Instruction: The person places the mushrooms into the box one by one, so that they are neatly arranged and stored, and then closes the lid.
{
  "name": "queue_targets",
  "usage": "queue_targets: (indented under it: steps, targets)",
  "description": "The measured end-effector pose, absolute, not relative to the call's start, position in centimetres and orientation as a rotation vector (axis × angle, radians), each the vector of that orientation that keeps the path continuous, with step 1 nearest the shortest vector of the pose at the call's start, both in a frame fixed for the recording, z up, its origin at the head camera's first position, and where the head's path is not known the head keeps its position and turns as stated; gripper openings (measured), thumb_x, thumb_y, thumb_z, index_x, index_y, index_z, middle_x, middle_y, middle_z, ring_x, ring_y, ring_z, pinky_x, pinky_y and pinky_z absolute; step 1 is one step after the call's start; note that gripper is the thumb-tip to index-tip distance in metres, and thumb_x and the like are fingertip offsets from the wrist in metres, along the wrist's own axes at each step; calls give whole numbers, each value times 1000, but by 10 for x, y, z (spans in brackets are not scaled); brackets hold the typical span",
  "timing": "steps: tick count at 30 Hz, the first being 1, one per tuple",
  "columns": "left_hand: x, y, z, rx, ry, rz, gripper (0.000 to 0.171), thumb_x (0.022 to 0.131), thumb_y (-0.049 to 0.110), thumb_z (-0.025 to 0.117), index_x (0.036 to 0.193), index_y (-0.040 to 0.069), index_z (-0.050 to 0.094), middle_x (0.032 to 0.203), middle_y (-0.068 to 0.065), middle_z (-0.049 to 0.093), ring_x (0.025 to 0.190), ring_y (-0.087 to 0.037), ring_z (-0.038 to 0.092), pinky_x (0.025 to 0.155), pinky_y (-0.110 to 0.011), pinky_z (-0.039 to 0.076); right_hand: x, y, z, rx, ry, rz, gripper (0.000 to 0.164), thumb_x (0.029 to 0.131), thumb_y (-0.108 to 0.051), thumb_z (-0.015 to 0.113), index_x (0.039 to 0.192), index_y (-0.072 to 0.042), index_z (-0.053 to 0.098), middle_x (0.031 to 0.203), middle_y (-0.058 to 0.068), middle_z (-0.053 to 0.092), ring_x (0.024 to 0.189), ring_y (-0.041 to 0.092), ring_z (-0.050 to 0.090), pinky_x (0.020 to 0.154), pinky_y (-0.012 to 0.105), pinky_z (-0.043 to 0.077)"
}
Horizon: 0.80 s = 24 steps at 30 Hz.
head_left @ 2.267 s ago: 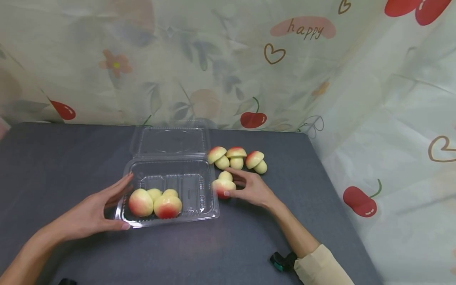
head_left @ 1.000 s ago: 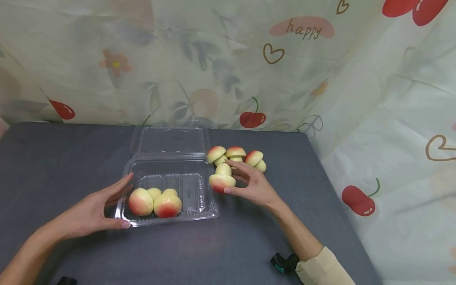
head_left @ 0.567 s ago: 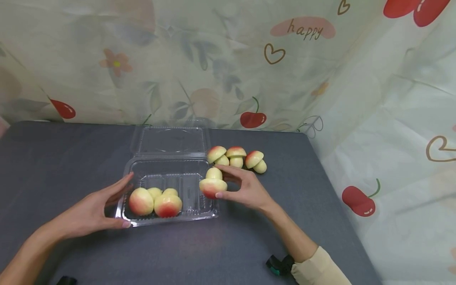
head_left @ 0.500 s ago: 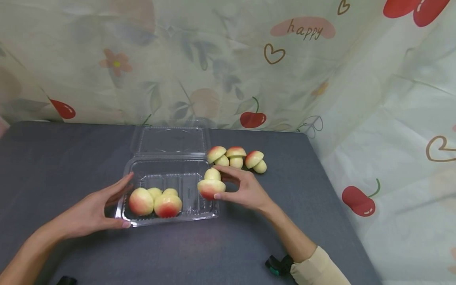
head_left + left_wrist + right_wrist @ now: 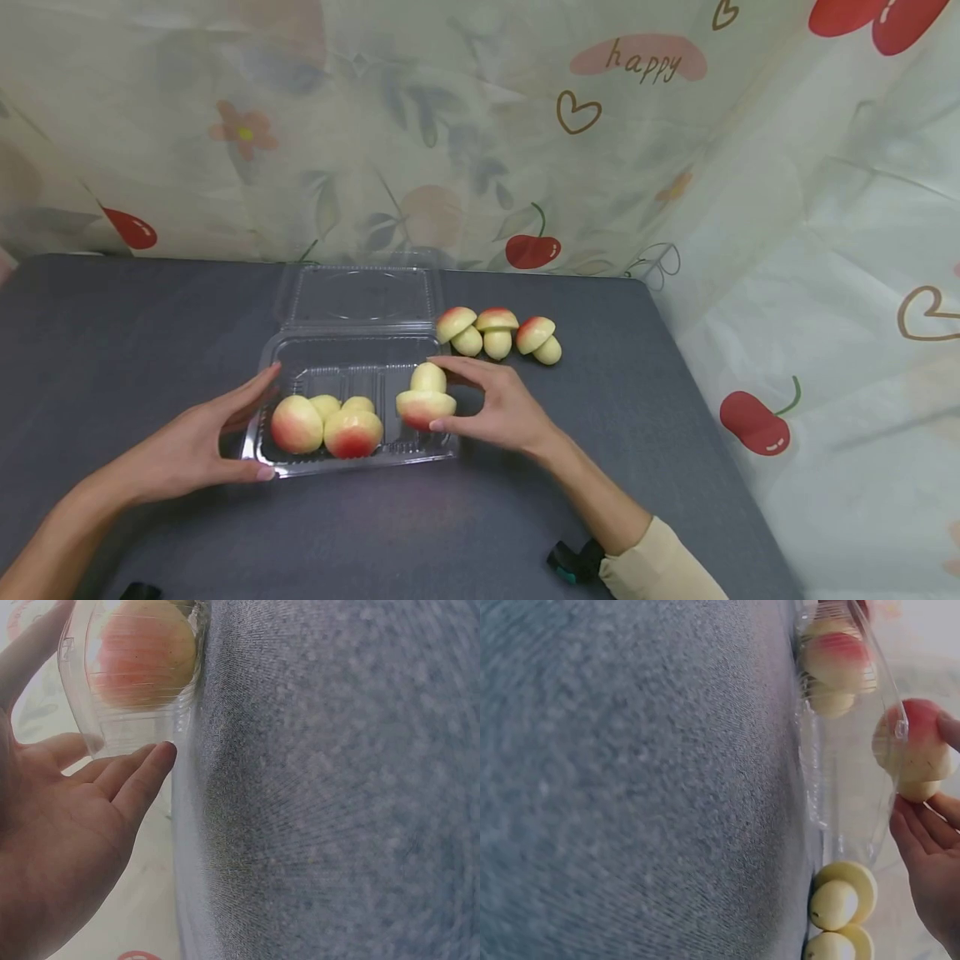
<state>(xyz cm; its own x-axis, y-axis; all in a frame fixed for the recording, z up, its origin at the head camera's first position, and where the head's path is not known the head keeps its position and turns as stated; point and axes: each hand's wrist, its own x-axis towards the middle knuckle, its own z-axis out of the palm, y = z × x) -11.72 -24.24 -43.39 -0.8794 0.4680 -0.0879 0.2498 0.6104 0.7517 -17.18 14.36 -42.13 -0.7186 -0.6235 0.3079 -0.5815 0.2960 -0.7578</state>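
Observation:
My left hand (image 5: 183,446) holds the left side of a clear plastic container (image 5: 405,383), thumb at its front corner and fingers along its wall. The container's lid (image 5: 366,297) is folded back. Two red-and-cream mushrooms, a left one (image 5: 297,425) and a right one (image 5: 352,433), lie inside at the left. My right hand (image 5: 498,404) pinches another mushroom (image 5: 426,408) between thumb and fingertips, over the container's right part. In the right wrist view this held mushroom (image 5: 915,746) is raised above the container's rim, cap toward the thumb.
Behind my right hand, three more mushrooms lie in a row on the grey table (image 5: 480,533): a left one (image 5: 459,329), a middle one (image 5: 497,332) and a right one (image 5: 540,340). A printed curtain (image 5: 450,125) hangs behind the table.
My right hand has lifted the mushroom off the table beside the container and carried it left over the container's rim. The left hand and the container stay in place.

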Motion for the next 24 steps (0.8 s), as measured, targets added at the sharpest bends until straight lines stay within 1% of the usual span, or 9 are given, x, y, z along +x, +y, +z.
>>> queue_targets:
  steps: [4,7,8,9,12,15,16,17,24]
  targets:
    - [-117,-242,-434,594,2564,1143,121,71,57,83,161,19,10,158,-25,28,129,-42,50,91,-7,36,-170,141,-425,-1196,2607,-1318,69,76,-30,88,138,-16,59,131,-5,63,118,8,60,100,30,47]
    - [-117,-242,-434,594,2571,1139,121,71,57,82,161,19,11,158,-24,29,129,-41,51,91,-7,37,-169,138,-428,-1247,2698,-1214,70,76,-35,87,138,-16,59,132,-6,63,122,10,56,101,31,45]
    - [-117,-242,-434,591,2572,1138,121,71,57,82,161,20,11,158,-23,29,129,-40,51,92,-8,37,-168,137,-429,-1264,2719,-1185,71,76,-36,87,138,-15,60,132,-6,63,122,10,55,101,31,45]
    - [-117,-242,-434,600,2572,1141,121,72,56,82,161,19,10,158,-24,29,129,-41,50,93,-12,41,-168,136,-430,-1280,2733,-1163,71,76,-37,87,137,-15,60,133,-6,63,122,11,55,101,31,45]
    - [-117,-242,-434,588,2571,1136,121,71,57,82,161,19,10,158,-23,28,129,-41,50,94,-14,43,-168,133,-431,-1318,2753,-1112,70,77,-39,86,136,-14,60,132,-5,63,121,11,54,101,31,44]
    - [-117,-242,-435,586,2560,1143,122,71,56,83,161,18,10,158,-24,27,129,-44,50,93,-12,42,-168,130,-432,-1353,2766,-1064,68,78,-41,84,135,-13,61,131,-5,64,120,11,54,101,30,43]
    - [-117,-242,-435,575,2560,1141,122,71,57,82,161,19,10,158,-23,27,130,-43,50,92,-8,38,-168,129,-432,-1364,2770,-1048,68,78,-42,84,135,-13,61,131,-4,64,120,11,53,101,29,43]
    - [-117,-241,-435,576,2557,1145,122,71,57,83,161,18,10,158,-24,27,130,-43,50,91,-8,37,-168,129,-433,-1374,2776,-1034,68,78,-42,84,135,-13,61,131,-4,64,120,12,53,101,29,42]
    - [-117,-241,-435,574,2559,1157,121,71,56,83,161,20,11,159,-23,27,130,-43,49,91,-5,34,-169,126,-436,-1405,2800,-932,68,78,-43,83,134,-12,61,128,-3,65,118,11,53,102,28,39]
